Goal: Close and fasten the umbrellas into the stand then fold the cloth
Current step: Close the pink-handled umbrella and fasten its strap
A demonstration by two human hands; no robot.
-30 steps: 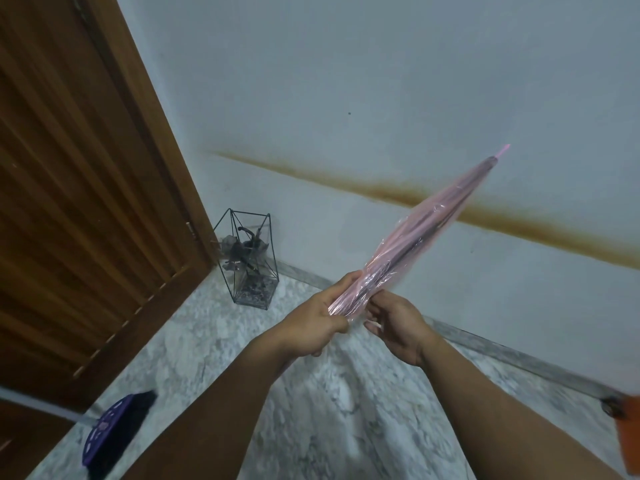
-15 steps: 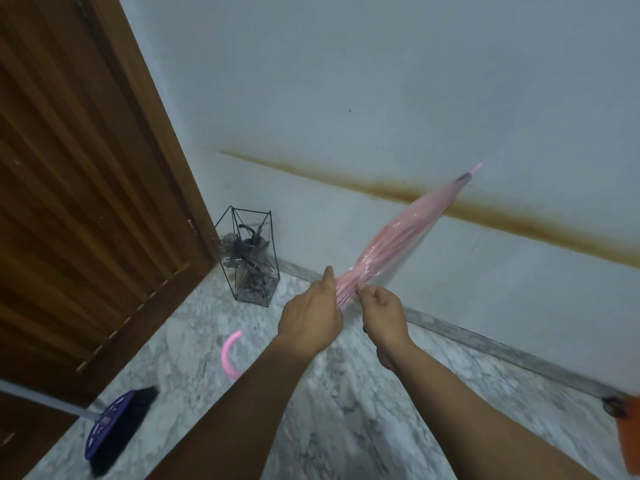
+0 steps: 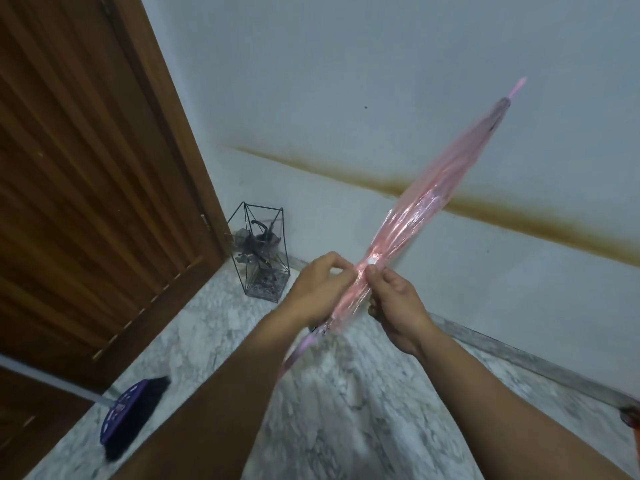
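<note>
Blurring pink umbrella (image 3: 440, 188), handle hidden behind left hand (image 3: 320, 285).

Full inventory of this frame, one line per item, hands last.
umbrella: 1, translucent pink, closed, held tilted in the air, tip toward upper right
snap button: 1, white, on the umbrella between both hands
wire stand: 1, black, on the floor in the corner by the door, dark umbrella inside
broom: 1, purple head, black bristles, floor at lower left
door: 1, brown wood, left
wall: 1, pale, brown stain band across
floor: grey-white marble
orange object: 1, right edge, cut off
left hand: pinching the umbrella
right hand: pinching the umbrella
</note>
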